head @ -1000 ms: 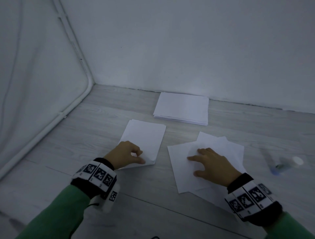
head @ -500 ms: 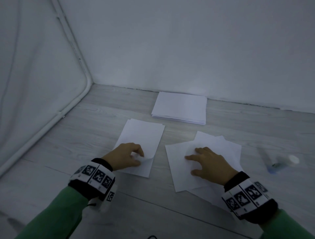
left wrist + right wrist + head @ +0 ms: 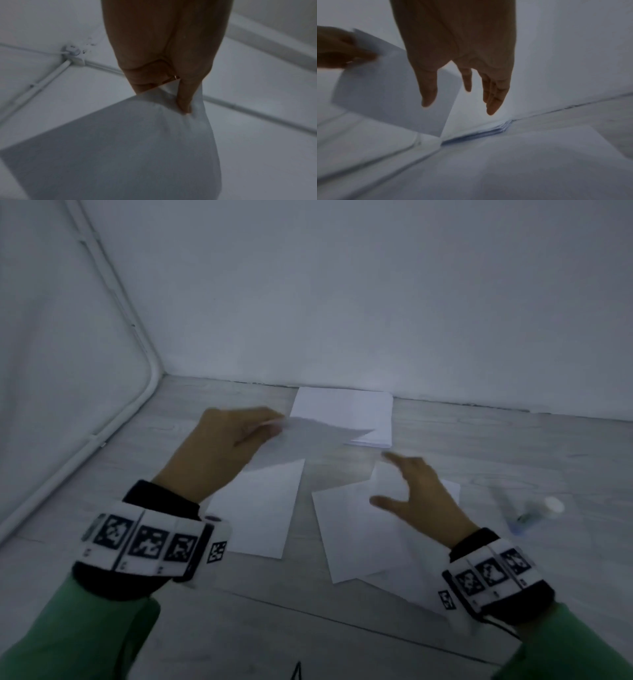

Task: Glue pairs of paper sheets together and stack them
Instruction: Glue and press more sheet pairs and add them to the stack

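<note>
Left hand (image 3: 226,440) pinching sheet (image 3: 308,440), raised

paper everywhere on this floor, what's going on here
A person is working through loose sheets. The left hand pinches one sheet by a corner and holds it in the air above the left pile. The right hand, fingers spread, hovers over the overlapping sheets. A neat stack lies by the wall, a glue stick to the right.

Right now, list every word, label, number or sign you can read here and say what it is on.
No readable text in any view.
Wristbands: black-and-white square code markers, with tiny characters beneath too blurred to read.
Glue stick: any label is too blurred to read.
Held sheet and far stack: blank.
</note>
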Demonstrator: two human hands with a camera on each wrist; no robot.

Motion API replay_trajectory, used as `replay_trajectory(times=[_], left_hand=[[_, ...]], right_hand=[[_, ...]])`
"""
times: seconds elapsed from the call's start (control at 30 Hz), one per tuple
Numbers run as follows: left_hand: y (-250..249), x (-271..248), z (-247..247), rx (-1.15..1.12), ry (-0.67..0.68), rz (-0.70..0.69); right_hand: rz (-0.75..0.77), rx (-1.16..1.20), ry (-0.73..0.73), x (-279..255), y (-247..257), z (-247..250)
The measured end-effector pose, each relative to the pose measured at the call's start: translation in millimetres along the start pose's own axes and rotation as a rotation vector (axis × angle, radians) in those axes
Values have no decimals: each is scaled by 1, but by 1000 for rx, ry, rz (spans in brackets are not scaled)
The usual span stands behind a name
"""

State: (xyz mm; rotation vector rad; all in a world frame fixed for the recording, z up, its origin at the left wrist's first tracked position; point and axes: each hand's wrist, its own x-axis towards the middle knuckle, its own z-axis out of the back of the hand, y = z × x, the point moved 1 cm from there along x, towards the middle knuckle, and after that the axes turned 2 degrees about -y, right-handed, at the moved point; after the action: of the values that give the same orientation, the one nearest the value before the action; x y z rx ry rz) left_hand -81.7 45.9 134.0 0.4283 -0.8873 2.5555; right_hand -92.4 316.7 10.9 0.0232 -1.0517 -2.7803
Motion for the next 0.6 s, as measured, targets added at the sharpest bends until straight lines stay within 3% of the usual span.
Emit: replay_trajectory(times=[0.07,0.17,0.3,0.43,0.6], left_hand=[[-15,7,1,-177,-20,7],[-23,11,-11,-493,-29,87],[-7,8,-52,-780,-70,388],[16,-12,-96,-830,133,769],[30,-34,-129,-705,158,930]], right_hand=[[-116,251,-98,3,-2,20],[-218,599,-44,4,-8,45],[-276,875,-5,-6,-22,57],[-431,910,-90,-12,-42,50],[-528,669,-23,-14,-61,42]])
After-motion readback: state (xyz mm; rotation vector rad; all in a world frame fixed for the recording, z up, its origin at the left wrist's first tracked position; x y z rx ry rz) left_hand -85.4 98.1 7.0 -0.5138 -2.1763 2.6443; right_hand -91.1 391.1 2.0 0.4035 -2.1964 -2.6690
